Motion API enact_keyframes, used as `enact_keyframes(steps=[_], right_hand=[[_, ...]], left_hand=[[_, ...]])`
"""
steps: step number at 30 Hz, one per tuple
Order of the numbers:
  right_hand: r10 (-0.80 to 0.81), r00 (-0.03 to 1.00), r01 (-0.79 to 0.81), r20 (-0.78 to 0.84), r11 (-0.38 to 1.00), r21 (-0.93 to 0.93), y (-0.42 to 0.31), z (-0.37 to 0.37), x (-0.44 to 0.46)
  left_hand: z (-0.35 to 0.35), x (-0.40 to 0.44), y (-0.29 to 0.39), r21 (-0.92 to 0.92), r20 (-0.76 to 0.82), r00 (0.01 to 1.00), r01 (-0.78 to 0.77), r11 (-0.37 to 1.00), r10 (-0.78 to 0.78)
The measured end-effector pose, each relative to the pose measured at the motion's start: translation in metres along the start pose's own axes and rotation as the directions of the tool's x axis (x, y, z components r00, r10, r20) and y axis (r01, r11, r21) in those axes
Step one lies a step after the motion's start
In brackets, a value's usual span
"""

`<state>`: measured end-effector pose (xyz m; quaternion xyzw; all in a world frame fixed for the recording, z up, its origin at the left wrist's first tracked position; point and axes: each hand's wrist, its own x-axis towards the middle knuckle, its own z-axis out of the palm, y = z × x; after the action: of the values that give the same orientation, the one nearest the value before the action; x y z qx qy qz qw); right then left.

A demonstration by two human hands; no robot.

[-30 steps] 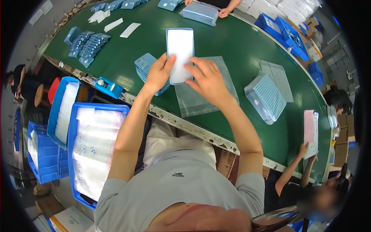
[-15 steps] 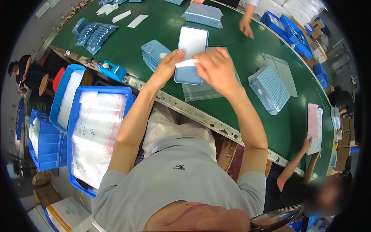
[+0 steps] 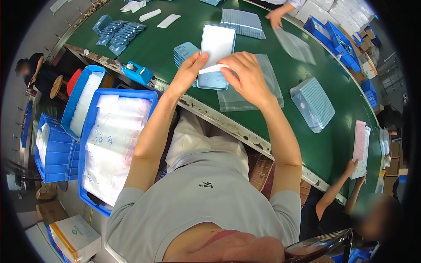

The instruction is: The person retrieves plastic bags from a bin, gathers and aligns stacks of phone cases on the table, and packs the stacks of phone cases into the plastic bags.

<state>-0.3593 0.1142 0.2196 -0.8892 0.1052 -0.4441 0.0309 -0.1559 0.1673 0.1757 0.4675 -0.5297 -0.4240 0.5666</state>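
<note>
one left hand (image 3: 188,75) clamps the blue case (image 3: 212,83) above the desk (image 3: 280,131); right hand (image 3: 248,76) pinches the lifted edge of its white sheet (image 3: 218,41). apparently mid-peel or fold; next move calls for a steady case.

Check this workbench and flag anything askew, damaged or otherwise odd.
The near edge of the green table looks chipped or stained, with dark patches on its pale surface. Toward the far left, white strips lie loose at angles near slumped blue cases. I see no spill.
</note>
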Motion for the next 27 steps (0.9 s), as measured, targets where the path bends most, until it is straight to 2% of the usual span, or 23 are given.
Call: enact_keyframes(steps=[4,6,8,11,27], right_hand=[[0.044,0.997,-0.045,0.061,0.999,0.012,-0.001,-0.004,-0.004],[0.017,1.000,-0.017,-0.006,1.000,-0.011,-0.003,-0.003,-0.004],[0.006,1.000,-0.006,-0.009,1.000,-0.025,-0.005,-0.004,-0.003],[-0.002,1.000,0.002,0.004,0.999,-0.033,-0.007,-0.007,-0.002],[0.008,1.000,-0.008,-0.004,0.999,-0.037,-0.007,-0.007,-0.006]], left_hand=[[0.003,0.000,0.002,0.012,0.005,1.000,-0.009,1.000,0.009],[0.006,0.000,0.003,0.007,0.011,1.000,-0.007,1.000,0.007],[0.009,0.000,0.003,-0.131,0.013,1.000,-0.009,0.991,0.011],[0.007,0.001,0.001,-0.167,0.040,0.999,0.004,0.986,0.003],[0.007,0.003,-0.003,-0.189,0.067,0.998,0.027,0.982,-0.014]])
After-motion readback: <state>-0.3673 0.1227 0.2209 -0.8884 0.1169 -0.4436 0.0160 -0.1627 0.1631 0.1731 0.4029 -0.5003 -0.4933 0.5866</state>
